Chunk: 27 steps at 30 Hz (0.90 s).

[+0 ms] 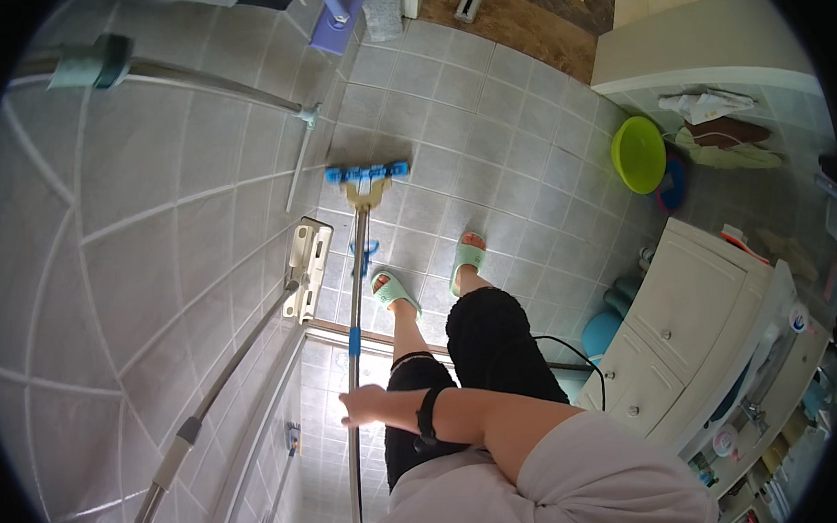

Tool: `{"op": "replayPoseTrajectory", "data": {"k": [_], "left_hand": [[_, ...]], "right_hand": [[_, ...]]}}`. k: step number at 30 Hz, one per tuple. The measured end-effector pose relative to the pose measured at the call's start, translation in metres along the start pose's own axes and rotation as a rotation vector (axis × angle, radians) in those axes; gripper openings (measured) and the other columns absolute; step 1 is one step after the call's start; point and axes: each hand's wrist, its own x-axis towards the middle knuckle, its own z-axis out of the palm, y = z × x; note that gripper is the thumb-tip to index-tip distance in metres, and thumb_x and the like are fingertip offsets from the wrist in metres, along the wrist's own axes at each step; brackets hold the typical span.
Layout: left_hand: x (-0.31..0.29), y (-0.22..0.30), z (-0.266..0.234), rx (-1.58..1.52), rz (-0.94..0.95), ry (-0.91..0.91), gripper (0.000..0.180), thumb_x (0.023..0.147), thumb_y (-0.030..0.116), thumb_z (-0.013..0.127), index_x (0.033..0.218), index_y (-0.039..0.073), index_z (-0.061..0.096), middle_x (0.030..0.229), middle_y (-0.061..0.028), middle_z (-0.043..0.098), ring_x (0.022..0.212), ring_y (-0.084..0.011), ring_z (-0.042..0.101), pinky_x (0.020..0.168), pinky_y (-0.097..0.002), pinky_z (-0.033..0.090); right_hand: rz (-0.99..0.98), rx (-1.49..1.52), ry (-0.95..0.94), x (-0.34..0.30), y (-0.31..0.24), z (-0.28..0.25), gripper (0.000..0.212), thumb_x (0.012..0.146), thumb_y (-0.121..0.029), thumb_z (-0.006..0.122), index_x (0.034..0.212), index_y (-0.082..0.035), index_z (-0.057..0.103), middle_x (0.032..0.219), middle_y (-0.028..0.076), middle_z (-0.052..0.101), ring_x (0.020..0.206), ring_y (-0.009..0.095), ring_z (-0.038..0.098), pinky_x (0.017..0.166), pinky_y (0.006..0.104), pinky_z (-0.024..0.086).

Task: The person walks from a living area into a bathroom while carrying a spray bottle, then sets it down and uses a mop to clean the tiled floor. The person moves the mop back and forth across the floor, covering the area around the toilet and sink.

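Observation:
My right hand, with a black band on the wrist, is closed round the silver pole of a mop. The pole runs from the lower edge up to a wide blue mop head on a cream bracket, which lies on the grey tiled floor. A blue collar circles the pole above the hand in the picture. Partly behind the pole shows a small blue piece; its kind is unclear. My left hand is out of view. My feet stand right of the pole in mint-green slippers.
Leaning on the left tiled wall is another pole with a cream flat head. A metal rail crosses that wall. On the right are a green basin and a white cabinet. A purple flat-headed tool stands at the top.

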Motion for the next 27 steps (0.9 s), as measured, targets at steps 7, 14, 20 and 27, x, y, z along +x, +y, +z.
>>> {"op": "replayPoseTrajectory", "data": {"k": [7,14,20,27], "left_hand": [[0.135,0.143,-0.016,-0.186,0.341,0.264,0.026,0.067,0.020,0.061,0.083,0.004,0.050,0.066,-0.0169,0.055,0.064,-0.0368,0.056,0.057,-0.0438,0.043],[0.045,0.016,0.015,-0.047,0.045,-0.020,0.027,0.067,0.021,0.062,0.081,0.002,0.049,0.069,-0.0174,0.056,0.068,-0.0380,0.057,0.059,-0.0451,0.043],[0.017,0.011,-0.008,-0.010,0.014,0.029,0.027,0.067,0.022,0.062,0.082,0.003,0.049,0.068,-0.0172,0.056,0.068,-0.0379,0.057,0.059,-0.0454,0.043],[0.164,0.211,-0.051,-0.190,0.426,0.323,0.022,0.071,0.017,0.059,0.086,0.004,0.050,0.073,-0.0189,0.058,0.071,-0.0388,0.057,0.062,-0.0445,0.044]], "right_hand": [[0.196,0.044,0.570,0.025,0.081,-0.172,0.037,0.079,-0.035,0.059,0.097,-0.003,0.051,0.075,0.014,0.061,0.072,0.029,0.061,0.060,0.0417,0.048],[0.038,-0.015,-0.216,0.020,0.021,-0.008,0.056,0.079,-0.045,0.056,0.119,-0.006,0.049,0.116,0.016,0.055,0.105,0.033,0.053,0.083,0.0448,0.045],[0.036,-0.077,0.057,0.018,0.006,0.000,0.059,0.081,-0.045,0.050,0.127,-0.009,0.041,0.108,0.014,0.059,0.100,0.031,0.057,0.078,0.0440,0.047],[0.225,-0.003,0.732,0.032,0.084,-0.227,0.043,0.076,-0.038,0.059,0.100,-0.003,0.052,0.083,0.015,0.064,0.081,0.030,0.062,0.065,0.0429,0.049]]}}
